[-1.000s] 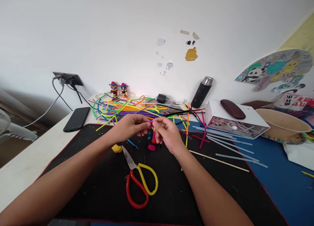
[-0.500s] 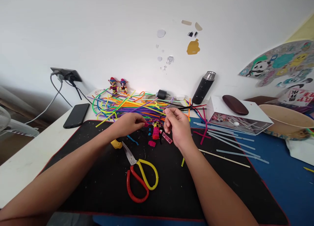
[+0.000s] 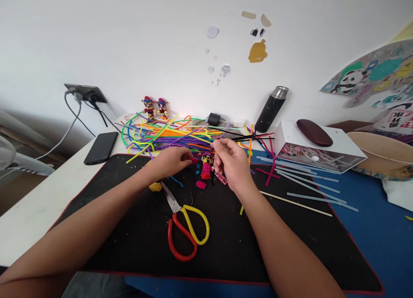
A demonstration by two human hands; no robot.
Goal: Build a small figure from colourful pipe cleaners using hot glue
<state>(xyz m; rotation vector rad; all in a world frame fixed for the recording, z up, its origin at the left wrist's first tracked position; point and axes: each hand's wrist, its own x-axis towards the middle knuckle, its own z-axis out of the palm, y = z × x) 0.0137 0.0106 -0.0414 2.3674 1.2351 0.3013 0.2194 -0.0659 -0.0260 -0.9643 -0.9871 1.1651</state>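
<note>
Pinching a pink bit (image 3: pixel 193 161) between thumb and fingertips, the left hand (image 3: pixel 174 160) hangs low over the black mat (image 3: pixel 129 229). The right hand (image 3: pixel 230 162) is just across from it, apart from the left. Its fingers are curled and its tips are pressed close together, but I cannot tell if they hold anything. A clear pink tube (image 3: pixel 221 178) pokes out from under this hand.

Between the two hands a little figure (image 3: pixel 206 166) stands upright on the mat. It is small and fuzzy. Its body is red and pink, and its top is yellow with dark bits. The pink bit is just beside it, on its left.

On the mat near the figure lie a pink scrap (image 3: pixel 200 184), a blue scrap (image 3: pixel 176 181) and a yellow scrap (image 3: pixel 155 187). Closer to the person lie scissors (image 3: pixel 185 233) with one red handle and one yellow handle.

Behind the hands is a big heap of fuzzy wires (image 3: pixel 161 136) in many colours. Two more small figures (image 3: pixel 155 106) stand by the wall. A phone (image 3: pixel 101 147) lies on the white worktop (image 3: pixel 32 207) to the left. To the right are a black bottle (image 3: pixel 271 110), a white box (image 3: pixel 335 149), some clear sticks (image 3: pixel 306 181) and a thin wooden stick (image 3: pixel 295 202).
</note>
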